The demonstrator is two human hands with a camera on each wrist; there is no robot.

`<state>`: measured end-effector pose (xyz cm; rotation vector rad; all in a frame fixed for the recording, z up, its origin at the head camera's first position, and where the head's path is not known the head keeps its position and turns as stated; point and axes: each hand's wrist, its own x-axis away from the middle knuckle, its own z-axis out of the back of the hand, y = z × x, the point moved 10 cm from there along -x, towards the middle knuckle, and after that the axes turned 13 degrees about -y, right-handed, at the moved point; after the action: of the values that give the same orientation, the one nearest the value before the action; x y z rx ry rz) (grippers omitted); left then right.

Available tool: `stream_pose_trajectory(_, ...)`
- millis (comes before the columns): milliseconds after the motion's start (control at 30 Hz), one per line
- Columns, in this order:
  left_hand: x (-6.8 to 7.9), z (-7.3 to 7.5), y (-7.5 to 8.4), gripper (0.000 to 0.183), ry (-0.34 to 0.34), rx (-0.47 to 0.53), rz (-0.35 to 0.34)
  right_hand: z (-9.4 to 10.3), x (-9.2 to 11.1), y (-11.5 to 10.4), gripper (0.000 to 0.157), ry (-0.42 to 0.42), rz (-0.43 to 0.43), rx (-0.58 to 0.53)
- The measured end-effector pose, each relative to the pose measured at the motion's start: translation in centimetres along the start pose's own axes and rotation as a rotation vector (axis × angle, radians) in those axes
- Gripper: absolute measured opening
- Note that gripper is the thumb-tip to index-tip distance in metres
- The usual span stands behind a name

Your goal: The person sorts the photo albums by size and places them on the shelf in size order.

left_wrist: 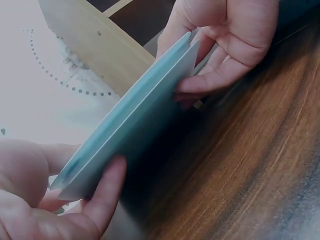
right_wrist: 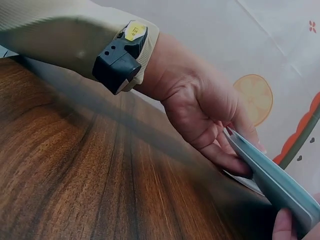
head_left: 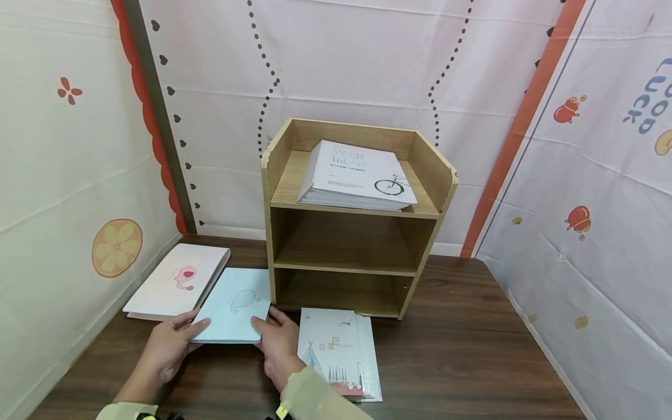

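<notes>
A light blue notebook (head_left: 233,303) with a whale drawing on its cover is held between both hands, left of the wooden shelf. My left hand (head_left: 170,344) pinches its lower left corner, thumb on the cover and fingers underneath. On the lower right corner, my right hand (head_left: 280,344) grips in the same way. In the left wrist view the notebook (left_wrist: 130,115) appears edge-on, lifted off the table. The right wrist view also has the notebook (right_wrist: 275,175) between the two hands. Beside it lies a pale pink notebook (head_left: 173,280) with an elephant drawing.
A wooden shelf (head_left: 343,271) with three levels stands at the back of the dark wood table (head_left: 472,344). A thick white book (head_left: 357,175) with a bicycle print lies on its top. Several thin booklets (head_left: 331,350) lie before it. Printed cloth (head_left: 346,64) hangs around the table.
</notes>
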<state>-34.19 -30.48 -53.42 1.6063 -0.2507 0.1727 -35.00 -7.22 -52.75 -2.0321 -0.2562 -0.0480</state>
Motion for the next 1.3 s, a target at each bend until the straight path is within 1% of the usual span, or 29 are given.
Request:
stream_pose_trajectory(300, 0.4, -0.3, -0.2, 0.085, -0.011, 0.043, -0.012, -0.1, 0.3, 0.2, 0.055, 0.008, -0.019, -0.017)
stream_pose_trajectory(533, 0.7, -0.4, -0.1, 0.086, -0.014, 0.035, -0.024, -0.1, 0.5, 0.2, 0.053, -0.001, -0.026, 0.004)
stream_pose_trajectory(767, 1.1, -0.3, 0.2, 0.084, 0.017, 0.016, -0.03, -0.1, 0.4, 0.2, 0.053, 0.006, -0.032, 0.0)
stream_pose_trajectory(1033, 1.6, -0.2, 0.1, 0.088, 0.04, 0.052, -0.022, -0.1, 0.5, 0.5, 0.052, -0.001, -0.047, -0.019)
stream_pose_trajectory(1133, 1.6, -0.3, 0.1, 0.089, 0.04, 0.05, -0.024, -0.1, 0.5, 0.4, 0.053, -0.008, -0.043, -0.023)
stream_pose_trajectory(1300, 1.7, -0.1, 0.1, 0.089, 0.058, 0.032, -0.013, 0.0, 0.5, 0.4, 0.054, -0.005, -0.044, -0.027)
